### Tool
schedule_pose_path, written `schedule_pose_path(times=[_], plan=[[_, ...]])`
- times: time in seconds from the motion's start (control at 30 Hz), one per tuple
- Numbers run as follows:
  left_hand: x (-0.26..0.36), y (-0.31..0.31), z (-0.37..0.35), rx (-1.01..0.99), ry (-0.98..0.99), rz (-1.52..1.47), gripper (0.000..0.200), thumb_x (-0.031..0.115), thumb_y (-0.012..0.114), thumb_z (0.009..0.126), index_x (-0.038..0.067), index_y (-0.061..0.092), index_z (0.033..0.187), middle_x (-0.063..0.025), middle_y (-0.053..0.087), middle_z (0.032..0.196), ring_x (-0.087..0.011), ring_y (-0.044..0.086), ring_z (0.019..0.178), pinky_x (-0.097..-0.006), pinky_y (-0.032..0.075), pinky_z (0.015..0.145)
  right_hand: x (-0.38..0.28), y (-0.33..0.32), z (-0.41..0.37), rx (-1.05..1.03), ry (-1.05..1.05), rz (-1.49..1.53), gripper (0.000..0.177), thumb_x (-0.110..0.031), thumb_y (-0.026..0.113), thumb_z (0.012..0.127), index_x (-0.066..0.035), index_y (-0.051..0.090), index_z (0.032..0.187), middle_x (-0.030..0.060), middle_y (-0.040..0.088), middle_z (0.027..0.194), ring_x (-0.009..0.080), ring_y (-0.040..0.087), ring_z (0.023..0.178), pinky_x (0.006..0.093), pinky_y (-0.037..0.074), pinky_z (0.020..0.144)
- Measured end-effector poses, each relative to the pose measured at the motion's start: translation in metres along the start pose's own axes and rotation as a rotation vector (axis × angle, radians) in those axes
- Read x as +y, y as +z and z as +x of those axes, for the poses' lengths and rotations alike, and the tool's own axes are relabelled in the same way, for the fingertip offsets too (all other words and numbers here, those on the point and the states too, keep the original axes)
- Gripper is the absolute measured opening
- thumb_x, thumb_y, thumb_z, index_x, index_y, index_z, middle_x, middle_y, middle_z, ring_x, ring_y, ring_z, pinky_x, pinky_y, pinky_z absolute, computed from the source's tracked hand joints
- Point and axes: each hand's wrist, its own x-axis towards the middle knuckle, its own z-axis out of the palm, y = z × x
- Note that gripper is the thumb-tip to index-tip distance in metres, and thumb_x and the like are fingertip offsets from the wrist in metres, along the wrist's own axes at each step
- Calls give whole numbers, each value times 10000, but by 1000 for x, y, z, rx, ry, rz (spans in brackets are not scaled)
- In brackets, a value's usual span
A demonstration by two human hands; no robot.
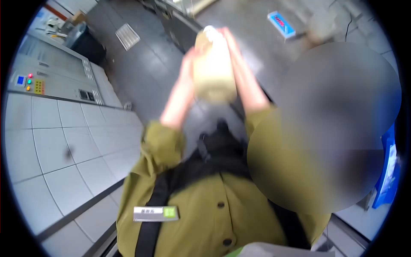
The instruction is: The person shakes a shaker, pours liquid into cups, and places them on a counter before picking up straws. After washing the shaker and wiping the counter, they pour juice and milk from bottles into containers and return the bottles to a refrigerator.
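Held out in front of my body is a large beige bottle [214, 81] with a white top, smeared by motion. Its base is toward me and its top points away. On one side my left hand [188, 64] presses against it. My right hand [231, 45] grips the opposite side near the top. Both hands are blurred, but each is closed around the bottle's sides. Whatever the bottle contains, I cannot make out.
To the right is a steel counter [252, 25] with a blue digital display [281, 24]. Left stand a control panel [30, 83] and white tiles [51, 141]. Farther back are a black bin [87, 45] and a floor drain [127, 36]. Blurred patches hide much of the right.
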Motion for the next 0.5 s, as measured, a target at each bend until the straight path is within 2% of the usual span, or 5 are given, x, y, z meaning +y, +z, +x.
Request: schedule_pose_path(times=[0.1,0.27,0.3,0.37,0.5], plan=[[39,-13,56,-161,442,93,518,369,531,806,-2,498,1166,-149,605,1019,-264,620,861,-398,512,782,42,-15,190,-315,-177,238,417,-396,485,882,-38,519,1095,107,595,1034,266,568,952,412,448,888],[114,-70,76,-633,-12,-95,549,315,560,803,-30,458,1218,-164,568,1131,-256,579,991,-362,466,878,40,73,182,-143,-70,65,427,-405,542,831,-35,551,1042,97,608,972,264,592,810,416,489,761],[115,-75,72,-489,50,-34,576,307,570,787,-24,441,1240,-164,552,1159,-255,561,1028,-368,455,896,23,85,173,-147,174,50,434,-414,548,833,-25,562,1024,89,607,971,250,596,818,381,490,760],[106,-81,54,17,350,192,659,297,593,741,1,398,1297,-161,514,1220,-254,516,1113,-392,433,934,30,88,157,-403,-276,-26,615,-449,563,805,-6,460,1219,119,516,1193,188,485,1107,336,373,968],[141,-138,110,-45,488,65,651,229,613,740,-33,380,1288,-149,569,1135,-278,583,1006,-376,500,830,3,138,220,-708,-578,-62,875,-404,674,736,-31,207,1375,121,430,1252,217,444,1136,356,346,986]])
